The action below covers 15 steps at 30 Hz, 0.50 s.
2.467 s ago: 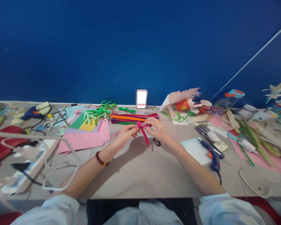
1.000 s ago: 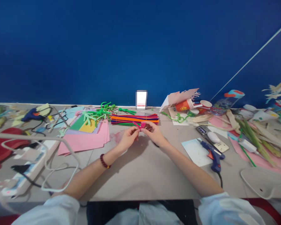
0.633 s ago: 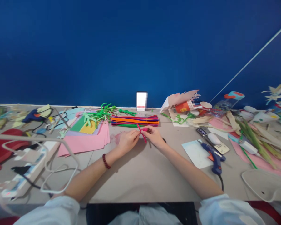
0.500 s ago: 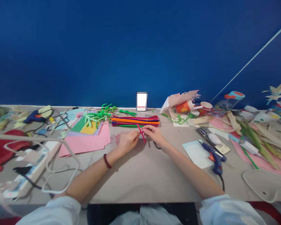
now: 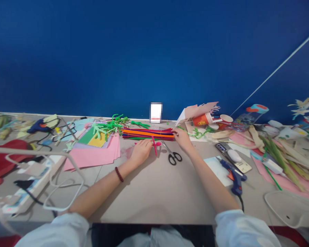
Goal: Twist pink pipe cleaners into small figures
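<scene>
My left hand (image 5: 142, 151) is closed on a pink pipe cleaner piece (image 5: 154, 145), bent into a small cross with a loop at its right side. Behind it lies a bundle of pipe cleaners (image 5: 144, 133) in orange, purple, red and green. At the right end of this bundle, the fingertips of my right hand (image 5: 182, 139) pinch the pipe cleaner ends; which strands they grip is too small to tell. Black-handled scissors (image 5: 173, 156) lie on the table between my hands, blades pointing toward the bundle.
Pink paper sheets (image 5: 92, 157) and green pipe cleaner shapes (image 5: 115, 121) lie to the left, near a white power strip (image 5: 33, 185) with loose cables. On the right are a blue glue gun (image 5: 235, 176), a phone (image 5: 243, 164), and an orange paper cup (image 5: 202, 120).
My right hand has let go of the pink piece and moved right and away to the bundle's end, uncovering the scissors. The left hand keeps the pink piece, lowered slightly left.
</scene>
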Motion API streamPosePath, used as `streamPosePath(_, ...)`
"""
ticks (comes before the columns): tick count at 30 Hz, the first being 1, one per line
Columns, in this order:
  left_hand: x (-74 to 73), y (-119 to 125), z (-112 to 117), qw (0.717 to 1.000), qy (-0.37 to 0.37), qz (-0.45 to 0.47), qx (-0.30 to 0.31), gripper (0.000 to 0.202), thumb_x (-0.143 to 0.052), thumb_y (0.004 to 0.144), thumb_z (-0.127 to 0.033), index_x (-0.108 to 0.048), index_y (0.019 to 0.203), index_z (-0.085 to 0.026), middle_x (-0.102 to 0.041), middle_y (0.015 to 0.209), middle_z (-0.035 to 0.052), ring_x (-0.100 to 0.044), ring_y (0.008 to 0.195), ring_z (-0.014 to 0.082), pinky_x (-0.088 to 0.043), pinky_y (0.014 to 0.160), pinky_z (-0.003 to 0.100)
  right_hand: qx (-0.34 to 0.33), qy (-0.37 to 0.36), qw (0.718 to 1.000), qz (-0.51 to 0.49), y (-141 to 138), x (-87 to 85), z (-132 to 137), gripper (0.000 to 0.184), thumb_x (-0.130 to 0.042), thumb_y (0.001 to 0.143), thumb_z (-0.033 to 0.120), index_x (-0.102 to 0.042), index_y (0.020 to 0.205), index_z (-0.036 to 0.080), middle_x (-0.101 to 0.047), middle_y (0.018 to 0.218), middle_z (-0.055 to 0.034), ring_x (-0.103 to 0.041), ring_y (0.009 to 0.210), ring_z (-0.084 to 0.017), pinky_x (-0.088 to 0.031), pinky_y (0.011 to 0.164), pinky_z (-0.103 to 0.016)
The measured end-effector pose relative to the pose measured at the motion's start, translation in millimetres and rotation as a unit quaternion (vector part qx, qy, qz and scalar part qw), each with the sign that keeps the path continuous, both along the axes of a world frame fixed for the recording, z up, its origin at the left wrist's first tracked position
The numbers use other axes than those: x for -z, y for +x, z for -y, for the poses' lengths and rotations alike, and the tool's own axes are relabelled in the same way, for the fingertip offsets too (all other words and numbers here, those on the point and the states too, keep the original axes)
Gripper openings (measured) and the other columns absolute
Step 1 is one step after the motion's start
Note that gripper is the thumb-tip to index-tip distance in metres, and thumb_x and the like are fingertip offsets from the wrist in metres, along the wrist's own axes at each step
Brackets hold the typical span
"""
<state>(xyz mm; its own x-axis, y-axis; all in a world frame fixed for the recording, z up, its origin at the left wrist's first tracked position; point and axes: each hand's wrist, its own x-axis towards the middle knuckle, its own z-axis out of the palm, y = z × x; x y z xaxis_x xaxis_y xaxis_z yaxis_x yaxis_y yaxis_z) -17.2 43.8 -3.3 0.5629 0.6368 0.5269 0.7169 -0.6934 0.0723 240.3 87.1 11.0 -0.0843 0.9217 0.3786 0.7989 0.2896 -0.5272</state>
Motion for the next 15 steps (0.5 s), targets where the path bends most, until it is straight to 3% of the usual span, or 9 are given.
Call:
streamPosePath(7, -0.6, 30.0, -24.4, 0.999, 0.004, -0.05, 0.004, 0.02, -0.041, 0.089, -0.013, -0.059, 0.099, -0.01, -0.057, 0.126, 0.0184, -0.05, 0.122, 0.0249, -0.039, 0.102, 0.04, 0.0, -0.093, 0.994, -0.05, 2.8, -8.1, -11.1, 0.013, -0.058, 0.073, 0.019, -0.071, 0.077, 0.019, -0.07, 0.08, -0.0059, -0.062, 0.074, -0.019, -0.046, 0.07, -0.029)
streamPosePath(11, 1.5, 45.9, -37.1, 0.998, -0.028, -0.043, -0.021, 0.023, -0.041, 0.089, -0.015, -0.059, 0.103, -0.01, -0.059, 0.124, 0.0159, -0.049, 0.123, 0.0252, -0.036, 0.105, 0.043, 0.015, -0.096, 0.991, -0.097, 3.9, -8.5, -12.4, 0.016, -0.057, 0.075, 0.028, -0.071, 0.077, 0.02, -0.07, 0.079, -0.0043, -0.061, 0.072, -0.019, -0.044, 0.068, -0.028)
streamPosePath(15, 8.2, 44.9, -36.7, 0.997, -0.028, -0.066, -0.006, 0.027, -0.04, 0.086, -0.01, -0.059, 0.106, -0.011, -0.052, 0.134, 0.0148, -0.041, 0.131, 0.0245, -0.03, 0.11, 0.043, 0.03, -0.097, 0.975, -0.196, 4.5, -1.7, -15.1, 0.022, -0.06, 0.071, 0.038, -0.07, 0.076, 0.019, -0.07, 0.077, -0.0047, -0.06, 0.07, -0.018, -0.045, 0.065, -0.028)
